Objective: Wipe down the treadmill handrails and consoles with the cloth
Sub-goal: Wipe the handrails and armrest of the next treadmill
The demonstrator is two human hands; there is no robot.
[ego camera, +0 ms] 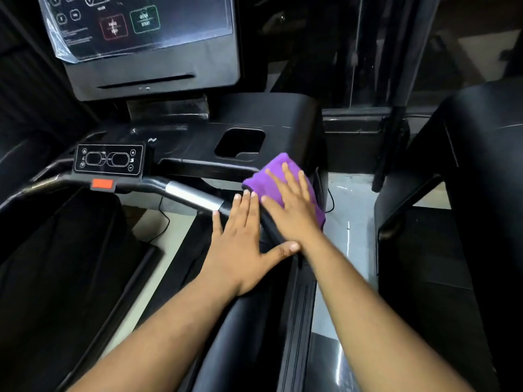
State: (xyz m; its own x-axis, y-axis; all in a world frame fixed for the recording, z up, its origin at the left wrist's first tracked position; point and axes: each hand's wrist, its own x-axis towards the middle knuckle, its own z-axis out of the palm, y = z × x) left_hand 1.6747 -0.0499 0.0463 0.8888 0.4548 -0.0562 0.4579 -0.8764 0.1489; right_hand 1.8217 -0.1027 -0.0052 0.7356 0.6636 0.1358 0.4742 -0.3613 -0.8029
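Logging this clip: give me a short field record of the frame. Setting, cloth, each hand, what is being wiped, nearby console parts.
setting: treadmill seen from the head camera, a second machine at right
cloth: purple cloth, folded, on the right handrail near the console
right hand: right hand flat on the cloth, fingers straight
left hand: left hand open, fingers spread, resting on the same rail beside the cloth
console screen: screen under plastic film
control panel: small button panel, orange tab below it
cup recess: recess, dark
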